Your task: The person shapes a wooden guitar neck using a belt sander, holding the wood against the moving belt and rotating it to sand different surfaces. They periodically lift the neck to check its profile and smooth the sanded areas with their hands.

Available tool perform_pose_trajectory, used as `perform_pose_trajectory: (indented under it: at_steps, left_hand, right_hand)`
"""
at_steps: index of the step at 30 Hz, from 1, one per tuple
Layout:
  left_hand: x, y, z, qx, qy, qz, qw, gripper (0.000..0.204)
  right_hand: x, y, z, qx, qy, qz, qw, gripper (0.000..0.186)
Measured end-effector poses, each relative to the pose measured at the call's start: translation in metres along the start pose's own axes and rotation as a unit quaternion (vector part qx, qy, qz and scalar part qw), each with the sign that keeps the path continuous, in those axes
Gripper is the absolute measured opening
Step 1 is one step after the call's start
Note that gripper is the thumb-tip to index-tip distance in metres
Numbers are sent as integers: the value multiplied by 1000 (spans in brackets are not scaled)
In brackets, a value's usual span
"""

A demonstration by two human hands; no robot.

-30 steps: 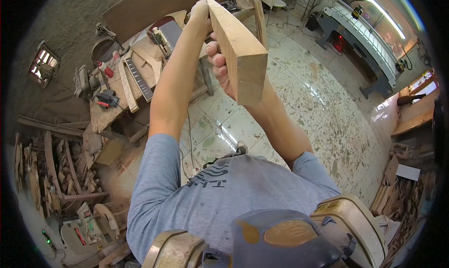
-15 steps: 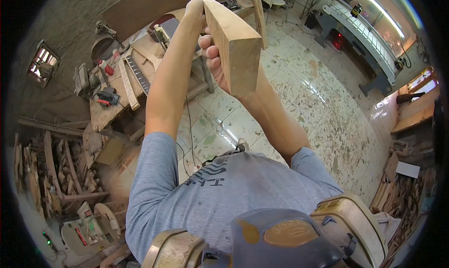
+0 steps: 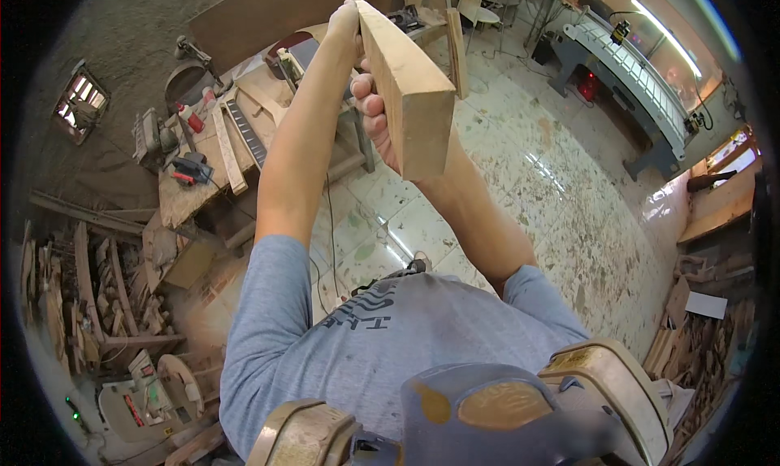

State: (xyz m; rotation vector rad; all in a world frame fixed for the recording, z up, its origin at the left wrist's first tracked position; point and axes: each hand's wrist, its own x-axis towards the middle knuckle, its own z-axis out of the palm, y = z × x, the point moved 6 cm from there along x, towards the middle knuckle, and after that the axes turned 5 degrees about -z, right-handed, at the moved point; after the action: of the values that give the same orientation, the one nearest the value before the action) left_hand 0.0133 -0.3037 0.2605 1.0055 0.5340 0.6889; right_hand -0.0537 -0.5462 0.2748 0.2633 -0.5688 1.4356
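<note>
One wooden block (image 3: pixel 406 92) is gripped by two hands: the left hand (image 3: pixel 348 19) at its far end, the right hand (image 3: pixel 375 112) closed around its side.

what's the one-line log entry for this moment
left hand: grip on far end of wooden board | right hand: grip on board's side, nearer | board: raised, end-on to camera | below: workbench, tiled floor

Cluttered wooden workbench (image 3: pixel 191 194) stood at left, red-and-black power tool (image 3: pixel 191 169) lay on it, long grey-blue woodworking machine (image 3: pixel 630 84) sat far right, sawdust-strewn pale tiled floor (image 3: pixel 552 198) spread between, stacked timber offcuts (image 3: pixel 73 279) leaned lower left.
</note>
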Motion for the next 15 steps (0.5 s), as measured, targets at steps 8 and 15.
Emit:
perform_pose_trajectory:
  at_steps: [8,15]
  left_hand:
    - [-15,-1,4,-53,-32,-21,998,36]
    - [-18,-4,7,-139,-92,-36,985,40]
  right_hand:
    - [-2,4,1,-25,27,-8,999,45]
    - [-3,3,-2,-69,65,-20,995,46]
